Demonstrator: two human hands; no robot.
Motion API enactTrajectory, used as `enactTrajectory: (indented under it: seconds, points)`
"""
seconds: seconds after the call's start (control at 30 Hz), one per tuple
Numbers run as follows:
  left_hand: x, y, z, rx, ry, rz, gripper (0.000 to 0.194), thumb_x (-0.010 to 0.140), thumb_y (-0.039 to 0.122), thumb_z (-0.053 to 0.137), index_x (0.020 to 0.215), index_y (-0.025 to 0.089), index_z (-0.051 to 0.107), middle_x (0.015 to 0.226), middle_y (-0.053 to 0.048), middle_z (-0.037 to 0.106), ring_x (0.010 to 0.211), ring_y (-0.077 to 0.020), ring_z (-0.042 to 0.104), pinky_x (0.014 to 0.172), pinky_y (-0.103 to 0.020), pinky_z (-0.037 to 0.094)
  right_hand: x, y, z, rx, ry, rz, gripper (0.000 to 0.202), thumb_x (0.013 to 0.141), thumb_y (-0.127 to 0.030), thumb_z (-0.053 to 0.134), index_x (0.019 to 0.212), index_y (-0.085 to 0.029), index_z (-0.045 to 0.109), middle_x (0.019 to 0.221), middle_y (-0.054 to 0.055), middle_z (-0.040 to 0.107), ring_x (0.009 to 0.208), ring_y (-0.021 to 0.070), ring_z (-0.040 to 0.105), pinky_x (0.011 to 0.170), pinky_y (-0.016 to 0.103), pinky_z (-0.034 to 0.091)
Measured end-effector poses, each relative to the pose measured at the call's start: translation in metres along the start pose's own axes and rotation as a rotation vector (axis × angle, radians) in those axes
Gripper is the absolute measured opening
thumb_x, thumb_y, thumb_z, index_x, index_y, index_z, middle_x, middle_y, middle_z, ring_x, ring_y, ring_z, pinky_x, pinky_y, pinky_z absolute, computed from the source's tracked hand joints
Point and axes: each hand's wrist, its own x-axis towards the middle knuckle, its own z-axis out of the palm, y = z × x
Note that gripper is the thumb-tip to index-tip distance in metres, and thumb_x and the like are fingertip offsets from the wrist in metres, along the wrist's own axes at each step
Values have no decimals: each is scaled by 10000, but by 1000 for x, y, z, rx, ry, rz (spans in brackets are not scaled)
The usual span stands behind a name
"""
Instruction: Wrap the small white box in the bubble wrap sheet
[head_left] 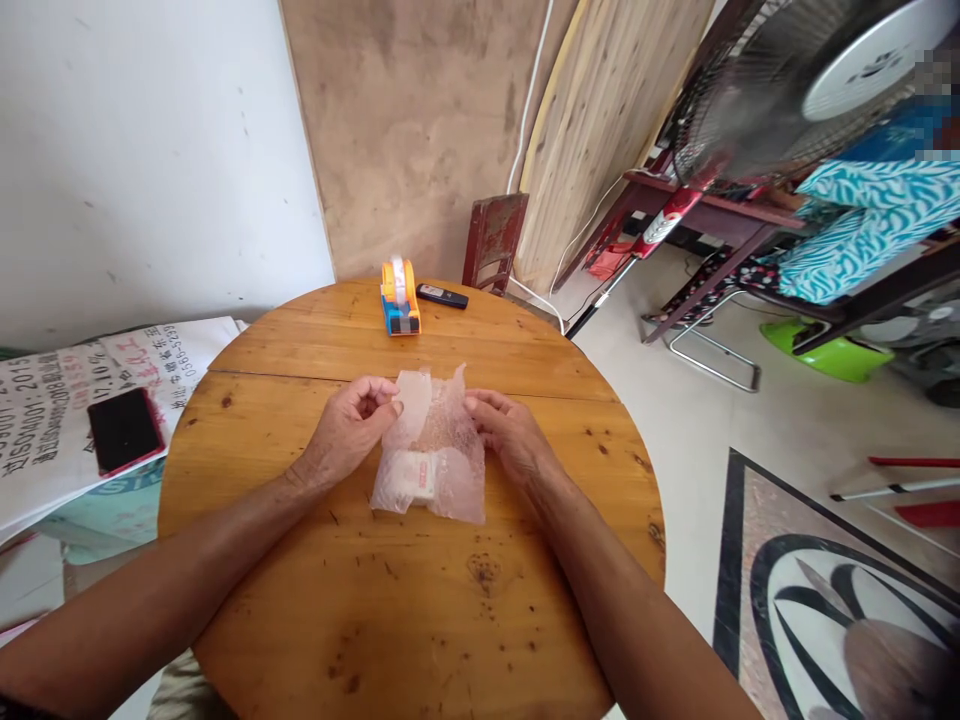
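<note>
A sheet of bubble wrap (pixel 442 425) lies on the round wooden table in front of me. On its near part sits a small white box (pixel 415 473) with red print, partly covered by the clear film. My left hand (pixel 352 420) pinches the wrap's far left corner between thumb and fingers, where a flap folds over. At the far right edge, my right hand (pixel 510 430) has its fingers closed on the wrap, the fingertips partly hidden by it.
Beyond the wrap stand an orange and blue tape dispenser (pixel 401 297) and a black remote control (pixel 442 295). A phone (pixel 126 430) lies on printed sacks at left. A wooden chair (pixel 495 240) is behind the table; a standing fan (pixel 780 90) and a seated person (pixel 862 230) are at right.
</note>
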Motion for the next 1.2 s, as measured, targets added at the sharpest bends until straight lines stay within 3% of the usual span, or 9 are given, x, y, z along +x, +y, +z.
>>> enactTrajectory:
  seconds: [0.07, 0.2, 0.33, 0.47, 0.57, 0.77, 0.93, 1.03, 1.2]
  points:
    - [-1, -2, 0, 80, -62, 14, 210, 741, 353, 651, 838, 172, 603, 690, 33, 528, 615, -110, 475, 601, -251, 389, -2, 0, 1, -125, -49, -10, 374, 633, -433, 770, 885, -176, 672, 707, 5, 628, 569, 126, 502, 489, 240, 355]
    - [-5, 1, 1, 284, -110, 44, 300, 706, 387, 698, 898, 187, 582, 647, 65, 428, 570, -102, 400, 551, -244, 333, -1, 6, 5, -318, -33, -159, 222, 683, -390, 688, 668, -180, 619, 608, -27, 535, 558, 110, 436, 525, 243, 327]
    - [-8, 6, 2, 388, -145, 7, 493, 632, 390, 755, 1047, 200, 567, 742, 54, 450, 614, -114, 431, 579, -259, 371, -2, 7, 8, -199, -43, -224, 269, 731, -436, 654, 661, -185, 587, 618, -28, 518, 572, 111, 425, 555, 247, 336]
    - [-5, 3, 0, 305, -139, -30, 605, 606, 289, 737, 1169, 201, 534, 744, 52, 474, 618, -123, 459, 587, -264, 387, -5, 3, 12, -63, -28, -199, 285, 717, -454, 688, 673, -192, 586, 625, -29, 536, 568, 114, 437, 561, 247, 348]
    - [1, -1, -5, 194, -134, -39, 518, 605, 202, 639, 1116, 186, 553, 664, 60, 489, 585, -121, 457, 572, -254, 370, -5, 1, 12, -71, 30, -222, 289, 716, -454, 687, 650, -194, 581, 623, -25, 544, 571, 117, 441, 560, 247, 350]
    - [7, 6, -14, 85, -46, -49, 401, 642, 246, 594, 1034, 165, 567, 626, 65, 476, 543, -110, 424, 536, -241, 333, 0, 0, 4, -56, 109, -226, 247, 678, -413, 700, 674, -201, 573, 591, -46, 520, 531, 109, 420, 535, 249, 341]
    - [2, 13, -9, 358, -47, 74, 456, 634, 338, 732, 1048, 180, 622, 759, 28, 512, 671, -140, 489, 631, -264, 393, 3, 3, 3, -75, 124, -254, 218, 675, -385, 685, 704, -188, 596, 608, -52, 516, 537, 97, 404, 536, 242, 315]
    - [0, 9, -7, 502, -76, 110, 495, 592, 298, 758, 1058, 184, 639, 777, 20, 541, 668, -146, 494, 629, -268, 394, 3, 4, 6, -103, 110, -260, 214, 677, -383, 676, 713, -187, 600, 600, -53, 503, 537, 98, 402, 527, 239, 303]
    - [6, 2, -14, 472, -129, 36, 192, 663, 175, 567, 827, 186, 666, 639, 24, 586, 588, -139, 503, 556, -245, 361, 6, 6, 3, -191, 132, -297, 214, 704, -401, 634, 689, -198, 569, 585, -51, 494, 518, 103, 397, 516, 245, 311]
